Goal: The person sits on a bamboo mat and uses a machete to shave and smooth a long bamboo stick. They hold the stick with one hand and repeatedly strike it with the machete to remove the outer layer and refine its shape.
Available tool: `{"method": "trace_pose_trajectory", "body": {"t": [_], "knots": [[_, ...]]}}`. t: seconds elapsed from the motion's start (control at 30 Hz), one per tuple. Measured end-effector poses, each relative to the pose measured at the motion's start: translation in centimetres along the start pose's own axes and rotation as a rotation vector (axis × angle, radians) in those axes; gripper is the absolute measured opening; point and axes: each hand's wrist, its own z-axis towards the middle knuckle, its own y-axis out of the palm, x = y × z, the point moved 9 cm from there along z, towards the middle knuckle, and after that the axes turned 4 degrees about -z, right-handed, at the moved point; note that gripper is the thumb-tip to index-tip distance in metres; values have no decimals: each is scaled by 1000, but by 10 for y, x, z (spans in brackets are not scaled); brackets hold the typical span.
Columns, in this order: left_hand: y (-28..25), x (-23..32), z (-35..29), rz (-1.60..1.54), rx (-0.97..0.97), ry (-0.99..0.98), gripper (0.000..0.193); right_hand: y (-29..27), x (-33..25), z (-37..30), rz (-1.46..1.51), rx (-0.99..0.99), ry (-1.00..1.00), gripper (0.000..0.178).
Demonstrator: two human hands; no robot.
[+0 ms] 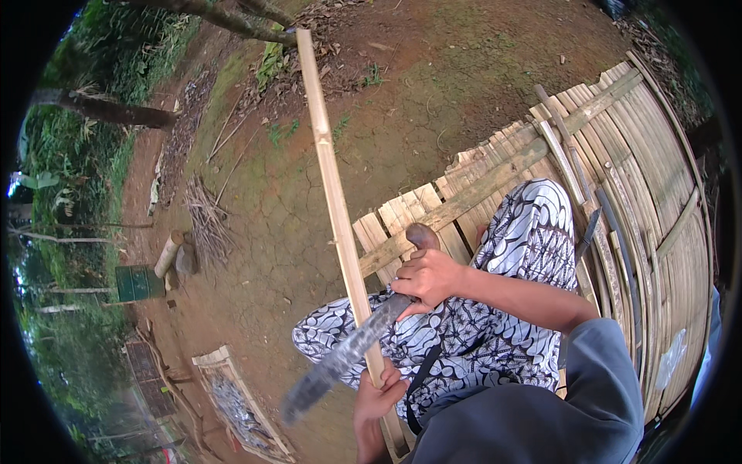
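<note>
Brown, cracked earthen ground [456, 116] fills the widest stretch here, with patchy green moss over it; next in size, the pale, slatted bamboo surface [665, 139] spreads out on the right, a crosswise bamboo pole [495, 185] running near its edge; the seated person's legs come next, bent and wrapped in black-and-white patterned cloth [533, 232]; and now the long, flat, pale bamboo strip [333, 185], slanting from the lap up and away over the bare ground, its far end near a tree branch [220, 17]; across its lower part goes the broad, dark grey metal machete [348, 357], tip pointing down to the left, though whether the edge bites into the bamboo I cannot tell; smaller again, the right hand [425, 278], its fingers wrapped firmly around the machete's brown handle, the rounded butt poking out beyond the fist; and the left hand [379, 396], below the blade and apart from it, clamped around the strip near its lower end.
</note>
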Motion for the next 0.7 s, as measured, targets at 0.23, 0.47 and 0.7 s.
{"method": "trace_pose_trajectory", "body": {"t": [0.23,0.47,0.7], "knots": [[-11,-9,-31,68,-14,3,38,-12,105,-13,-75,9,787,45],[-3,5,-12,80,-74,11,37,4,26,-10,25,9,222,48],[-9,-7,-16,209,-55,33,37,1,18,-2,30,14,48,47]]}}
